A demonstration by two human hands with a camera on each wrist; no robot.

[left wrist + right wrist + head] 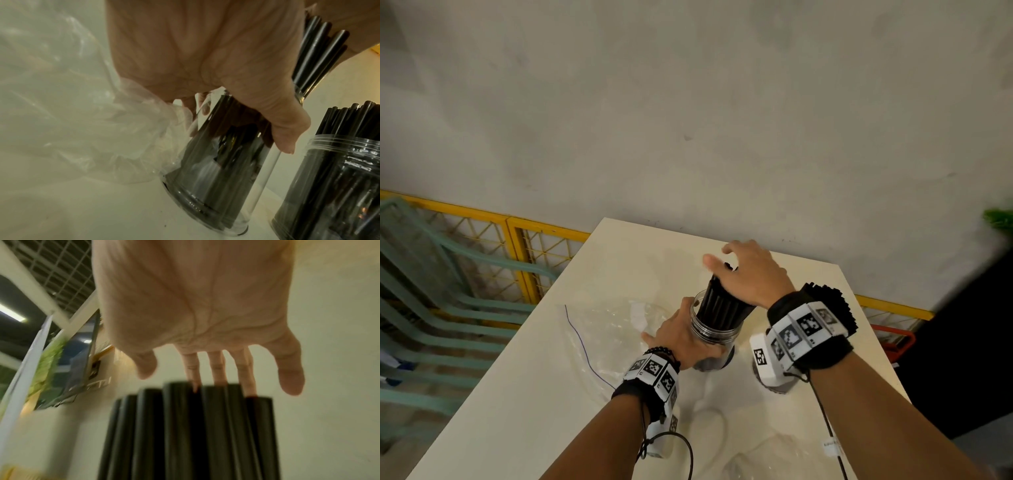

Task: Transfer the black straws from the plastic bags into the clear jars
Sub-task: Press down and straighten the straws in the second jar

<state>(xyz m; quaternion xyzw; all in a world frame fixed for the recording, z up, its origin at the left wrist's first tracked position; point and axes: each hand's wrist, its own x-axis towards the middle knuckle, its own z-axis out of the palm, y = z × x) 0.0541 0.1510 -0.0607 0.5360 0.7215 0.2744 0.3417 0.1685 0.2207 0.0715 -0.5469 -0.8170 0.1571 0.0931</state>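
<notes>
A clear jar (pixel 709 329) stands on the white table (pixel 517 411), tilted a little away from me, and my left hand (pixel 681 339) grips its side. A bundle of black straws (pixel 722 305) sticks out of its mouth. My right hand (pixel 750 274) lies over the straw tops, and the right wrist view shows its extended fingers (pixel 218 366) touching the straw ends (pixel 195 426). In the left wrist view my left hand (pixel 205 56) wraps the jar (pixel 216 178). A second jar (pixel 339 178) full of straws stands just to the right. An empty plastic bag (pixel 613 325) lies left of the jar.
The second jar's straws (pixel 832 301) rise behind my right wrist. Another crumpled clear bag (pixel 756 459) lies near the table's front edge. A yellow mesh fence (pixel 482 233) and stacked green chairs (pixel 414 291) stand to the left, and a wall rises close behind the table.
</notes>
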